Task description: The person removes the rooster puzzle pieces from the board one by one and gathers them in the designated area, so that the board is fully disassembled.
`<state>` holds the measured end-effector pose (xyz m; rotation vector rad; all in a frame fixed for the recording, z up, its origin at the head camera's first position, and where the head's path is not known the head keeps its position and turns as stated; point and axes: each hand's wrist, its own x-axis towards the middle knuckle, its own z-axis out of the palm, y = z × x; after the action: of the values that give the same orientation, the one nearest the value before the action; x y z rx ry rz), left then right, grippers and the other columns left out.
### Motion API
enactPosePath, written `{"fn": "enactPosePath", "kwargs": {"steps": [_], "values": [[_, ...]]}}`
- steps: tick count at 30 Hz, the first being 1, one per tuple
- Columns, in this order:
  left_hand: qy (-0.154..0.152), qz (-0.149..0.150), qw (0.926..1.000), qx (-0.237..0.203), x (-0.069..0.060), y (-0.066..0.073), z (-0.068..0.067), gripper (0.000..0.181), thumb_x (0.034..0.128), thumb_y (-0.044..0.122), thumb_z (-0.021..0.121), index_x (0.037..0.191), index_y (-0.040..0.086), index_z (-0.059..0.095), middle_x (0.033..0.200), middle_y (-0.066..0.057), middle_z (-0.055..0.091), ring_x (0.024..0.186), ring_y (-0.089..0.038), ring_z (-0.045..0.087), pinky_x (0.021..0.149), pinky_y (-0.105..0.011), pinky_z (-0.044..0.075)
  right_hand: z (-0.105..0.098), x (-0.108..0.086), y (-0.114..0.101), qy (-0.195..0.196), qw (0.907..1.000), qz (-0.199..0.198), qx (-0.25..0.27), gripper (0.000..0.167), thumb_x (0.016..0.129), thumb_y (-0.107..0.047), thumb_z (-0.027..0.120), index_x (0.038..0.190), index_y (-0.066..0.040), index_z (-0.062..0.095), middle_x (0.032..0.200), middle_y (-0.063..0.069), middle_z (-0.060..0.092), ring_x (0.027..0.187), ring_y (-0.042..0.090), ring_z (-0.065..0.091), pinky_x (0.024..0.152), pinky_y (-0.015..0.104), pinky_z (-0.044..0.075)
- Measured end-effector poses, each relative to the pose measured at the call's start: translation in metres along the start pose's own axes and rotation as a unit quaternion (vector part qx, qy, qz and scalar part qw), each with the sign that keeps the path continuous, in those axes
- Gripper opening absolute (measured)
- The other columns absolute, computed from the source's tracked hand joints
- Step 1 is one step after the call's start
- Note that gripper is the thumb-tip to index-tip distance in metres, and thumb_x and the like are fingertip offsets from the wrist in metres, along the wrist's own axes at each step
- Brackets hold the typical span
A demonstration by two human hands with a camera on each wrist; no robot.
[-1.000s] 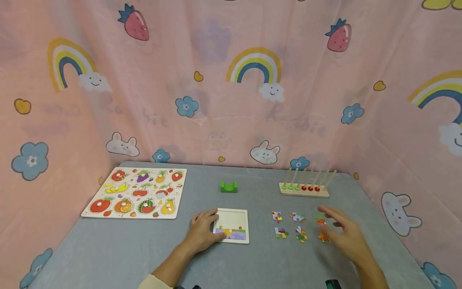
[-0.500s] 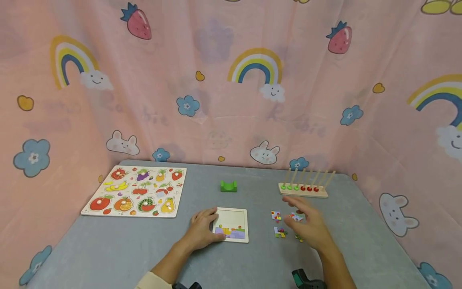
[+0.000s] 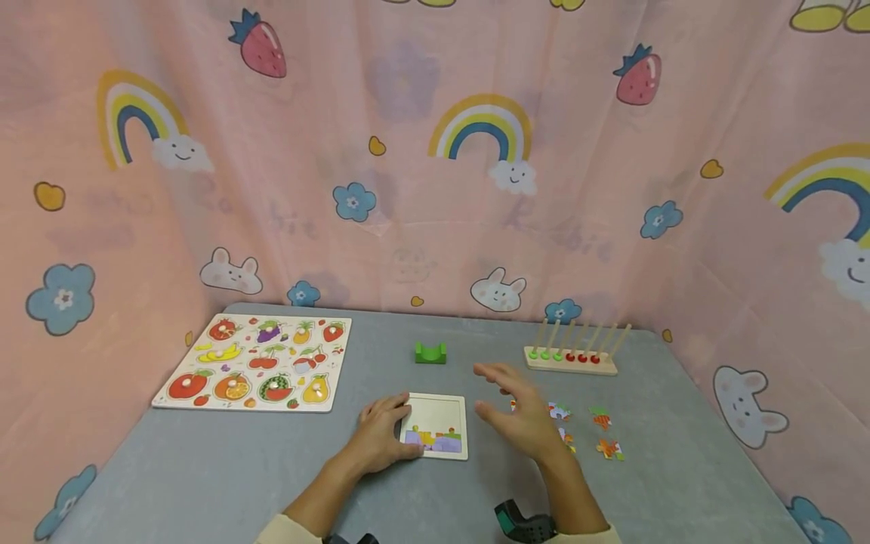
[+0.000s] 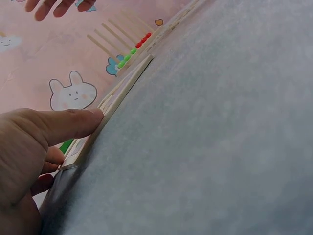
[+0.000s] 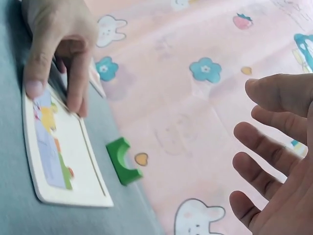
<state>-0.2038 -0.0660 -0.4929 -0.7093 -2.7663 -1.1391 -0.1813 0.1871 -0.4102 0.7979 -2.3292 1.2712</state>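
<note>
My left hand grips the left side of a small wooden jigsaw tray, thumb on its near corner and fingers along the far part, as the right wrist view shows. Joined purple, yellow and green jigsaw pieces fill the tray's near part; its far part is bare wood. Right of the tray, my right hand hovers above the table with fingers spread and nothing between them. It partly covers the loose jigsaw pieces, among them a blue-white one and an orange one.
A fruit peg puzzle board lies at the left. Behind the tray stands a green notched block. A wooden bead counter with upright rods and green and red beads is at the back right. Pink printed cloth surrounds the grey table.
My right hand has swept left from above the rightmost loose pieces towards the tray, uncovering those pieces. My left hand and the tray have stayed in place.
</note>
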Motion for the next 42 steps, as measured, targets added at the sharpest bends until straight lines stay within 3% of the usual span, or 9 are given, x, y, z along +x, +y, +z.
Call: {"fn": "enactPosePath", "kwargs": {"steps": [8,23,30,33,42], "values": [[0.002,-0.007,1.0000,0.007,-0.001,-0.001,0.000,0.068,0.0664,0.025,0.086,0.122,-0.006,0.062,0.138,-0.017,0.049,0.127,-0.037,0.040,0.100,-0.061,0.020,0.032,0.007,-0.001,-0.031,0.9978,0.047,0.035,0.047,0.084,-0.012,0.073,0.129,-0.008,0.061,0.123,0.004,0.059,0.113,0.027,0.051,0.088,0.052,0.039],[-0.010,0.001,0.9999,0.006,-0.004,-0.001,-0.001,0.070,0.0682,0.028,0.085,0.123,-0.008,0.061,0.137,-0.019,0.049,0.127,-0.038,0.040,0.100,-0.061,0.020,0.085,0.000,0.022,-0.062,0.9964,0.048,0.033,0.044,0.079,-0.007,0.071,0.122,-0.002,0.065,0.118,0.002,0.062,0.113,0.025,0.049,0.089,0.051,0.041],[0.001,0.011,0.9999,0.007,-0.004,-0.003,0.000,0.069,0.0661,0.027,0.084,0.122,-0.007,0.062,0.136,-0.019,0.050,0.125,-0.037,0.042,0.098,-0.062,0.022,0.095,-0.005,0.029,-0.079,0.9965,0.024,0.011,0.045,0.075,-0.004,0.072,0.120,-0.001,0.067,0.113,0.002,0.061,0.105,0.022,0.048,0.086,0.042,0.041],[0.005,0.013,0.9999,0.008,-0.004,-0.003,0.000,0.069,0.0656,0.027,0.084,0.122,-0.006,0.062,0.136,-0.019,0.051,0.125,-0.037,0.042,0.098,-0.062,0.022,0.096,-0.005,0.029,-0.094,0.9952,0.022,-0.010,0.043,0.076,-0.004,0.072,0.119,0.000,0.067,0.112,0.004,0.060,0.103,0.023,0.048,0.087,0.045,0.040],[-0.003,0.003,1.0000,0.007,0.000,0.000,-0.001,0.069,0.0666,0.027,0.085,0.123,-0.006,0.062,0.138,-0.018,0.049,0.127,-0.036,0.041,0.099,-0.061,0.021,0.094,-0.006,0.027,-0.151,0.9833,0.069,-0.074,0.043,0.079,-0.006,0.065,0.122,-0.004,0.067,0.118,0.005,0.054,0.109,0.027,0.044,0.094,0.054,0.032]]}}
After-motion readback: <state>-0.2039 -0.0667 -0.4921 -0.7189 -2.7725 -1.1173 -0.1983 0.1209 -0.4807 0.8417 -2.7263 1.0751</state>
